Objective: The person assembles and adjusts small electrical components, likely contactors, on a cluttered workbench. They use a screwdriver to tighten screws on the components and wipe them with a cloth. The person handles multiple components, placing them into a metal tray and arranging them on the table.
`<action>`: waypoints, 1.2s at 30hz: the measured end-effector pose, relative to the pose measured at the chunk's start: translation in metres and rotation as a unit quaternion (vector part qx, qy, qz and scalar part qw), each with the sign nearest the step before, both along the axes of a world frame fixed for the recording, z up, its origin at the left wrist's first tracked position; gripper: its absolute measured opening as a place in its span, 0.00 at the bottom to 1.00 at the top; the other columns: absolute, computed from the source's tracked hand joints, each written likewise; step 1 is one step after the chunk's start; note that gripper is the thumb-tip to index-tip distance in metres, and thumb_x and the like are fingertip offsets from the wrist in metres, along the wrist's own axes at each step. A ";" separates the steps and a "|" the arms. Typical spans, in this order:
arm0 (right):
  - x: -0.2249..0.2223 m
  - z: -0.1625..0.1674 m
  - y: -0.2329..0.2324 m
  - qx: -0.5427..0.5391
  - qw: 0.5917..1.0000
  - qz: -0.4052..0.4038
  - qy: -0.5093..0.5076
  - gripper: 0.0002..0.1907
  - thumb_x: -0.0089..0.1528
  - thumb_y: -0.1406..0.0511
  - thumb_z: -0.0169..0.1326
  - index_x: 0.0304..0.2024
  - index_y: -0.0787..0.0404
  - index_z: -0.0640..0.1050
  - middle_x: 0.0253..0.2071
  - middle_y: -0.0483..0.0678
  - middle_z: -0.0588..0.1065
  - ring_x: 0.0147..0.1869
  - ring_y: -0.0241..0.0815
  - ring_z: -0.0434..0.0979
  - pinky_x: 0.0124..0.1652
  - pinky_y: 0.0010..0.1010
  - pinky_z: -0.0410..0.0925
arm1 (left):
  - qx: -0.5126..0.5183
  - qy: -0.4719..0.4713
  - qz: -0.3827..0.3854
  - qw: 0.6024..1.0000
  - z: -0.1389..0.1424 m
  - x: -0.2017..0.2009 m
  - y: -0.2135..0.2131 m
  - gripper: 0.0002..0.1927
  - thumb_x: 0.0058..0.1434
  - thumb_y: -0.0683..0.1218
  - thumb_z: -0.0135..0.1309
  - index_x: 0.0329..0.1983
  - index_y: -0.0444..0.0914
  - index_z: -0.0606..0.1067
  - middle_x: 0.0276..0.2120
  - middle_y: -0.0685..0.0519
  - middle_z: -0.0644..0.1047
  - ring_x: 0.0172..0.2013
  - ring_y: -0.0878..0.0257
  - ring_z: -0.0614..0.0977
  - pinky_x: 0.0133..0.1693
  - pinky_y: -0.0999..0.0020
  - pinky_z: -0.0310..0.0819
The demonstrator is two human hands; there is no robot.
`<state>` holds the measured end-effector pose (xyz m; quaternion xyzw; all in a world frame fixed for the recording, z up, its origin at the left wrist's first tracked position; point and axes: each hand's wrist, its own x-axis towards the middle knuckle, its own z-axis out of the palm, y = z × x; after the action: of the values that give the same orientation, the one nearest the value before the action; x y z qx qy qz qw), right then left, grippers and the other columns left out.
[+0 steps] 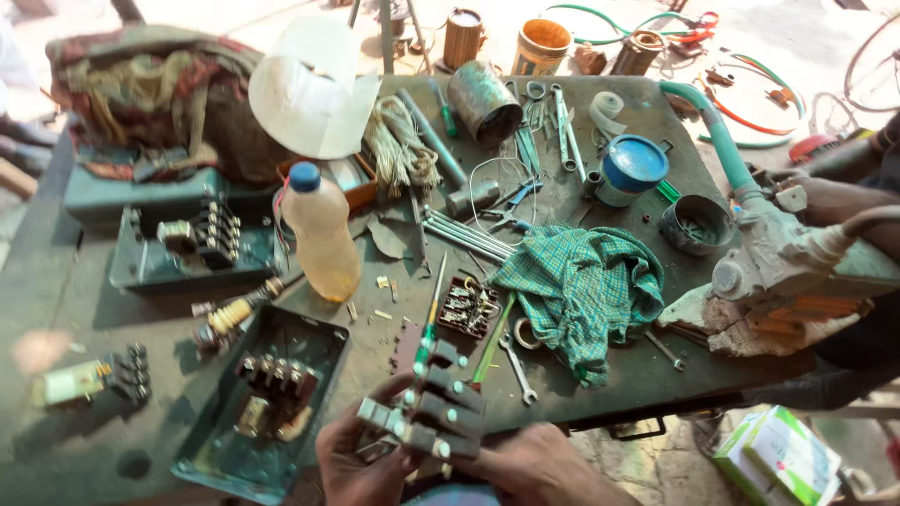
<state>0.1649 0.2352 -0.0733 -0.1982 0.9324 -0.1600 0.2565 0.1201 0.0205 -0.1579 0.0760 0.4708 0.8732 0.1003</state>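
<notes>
The dark block-shaped electrical contactor with pale terminal screws [427,412], bottom centre, is pinched by fingers of both the left hand [361,459] and the right hand [544,468]; the green-handled screwdriver [429,328] could slip off a screw, I judge.

We're looking at hard daylight here, pretty harsh. The ground along the top edge is nearly blown out, and the white hat [314,94] is washed to a pale blur with little detail. The plastic bottle [321,230] glows where sun passes through it and throws a short dark shadow onto the table [84,309]. Shadows under the tools are crisp and fall toward us and to the left, so the light comes from up and behind the table. The wide lens bends the table edges, worst at the corners. Our left hand [361,459] and right hand [539,464] at the bottom look slightly soft, in shade.
</notes>
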 end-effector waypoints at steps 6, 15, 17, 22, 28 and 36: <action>0.011 0.002 -0.022 -0.192 0.937 0.014 0.292 0.36 0.59 0.65 0.60 0.71 0.52 0.69 0.66 0.53 0.73 0.64 0.55 0.78 0.48 0.40 0.75 | 0.026 0.018 -0.084 0.996 0.003 0.005 -0.016 0.30 0.46 0.30 0.67 0.55 0.22 0.75 0.40 0.42 0.84 0.40 0.58 0.87 0.43 0.63 0.84; 0.021 0.028 -0.042 -0.149 0.923 0.022 0.353 0.32 0.58 0.62 0.62 0.66 0.48 0.73 0.66 0.50 0.72 0.69 0.58 0.76 0.57 0.44 0.74 | 0.018 0.000 -0.093 0.996 0.042 0.015 -0.033 0.25 0.46 0.31 0.70 0.50 0.23 0.78 0.36 0.43 0.85 0.35 0.61 0.86 0.37 0.65 0.83; 0.022 0.020 -0.043 -0.161 0.931 -0.003 0.327 0.33 0.56 0.62 0.64 0.65 0.49 0.74 0.63 0.52 0.74 0.65 0.59 0.76 0.49 0.42 0.76 | 0.030 -0.007 -0.095 0.995 0.049 0.015 -0.033 0.26 0.46 0.31 0.70 0.50 0.23 0.78 0.35 0.44 0.85 0.34 0.61 0.86 0.36 0.66 0.83; 0.030 -0.008 -0.038 -0.154 0.941 0.024 0.300 0.28 0.59 0.61 0.65 0.62 0.43 0.74 0.63 0.47 0.75 0.63 0.51 0.79 0.50 0.41 0.77 | 0.012 0.041 -0.090 0.995 0.055 0.018 -0.038 0.27 0.45 0.32 0.71 0.51 0.23 0.78 0.38 0.43 0.86 0.38 0.59 0.88 0.41 0.64 0.85; 0.029 -0.025 -0.036 -0.178 0.947 0.019 0.266 0.38 0.58 0.51 0.65 0.69 0.51 0.71 0.62 0.49 0.73 0.66 0.50 0.71 0.62 0.52 0.66 | 0.114 -0.015 -0.120 0.986 0.054 0.021 -0.043 0.26 0.51 0.31 0.73 0.53 0.22 0.78 0.37 0.45 0.81 0.41 0.62 0.82 0.42 0.64 0.80; 0.030 -0.045 -0.031 -0.194 0.921 0.037 0.334 0.25 0.62 0.56 0.60 0.61 0.40 0.73 0.67 0.49 0.72 0.70 0.52 0.71 0.64 0.42 0.66 | 0.048 0.013 -0.073 0.996 0.062 0.016 -0.047 0.27 0.46 0.35 0.74 0.51 0.25 0.79 0.36 0.45 0.85 0.38 0.59 0.87 0.42 0.63 0.85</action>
<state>0.1948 0.2041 -0.1179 -0.3206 0.9064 -0.2530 -0.1079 0.1364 -0.0269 -0.0960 0.1267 0.4227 0.8841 0.1537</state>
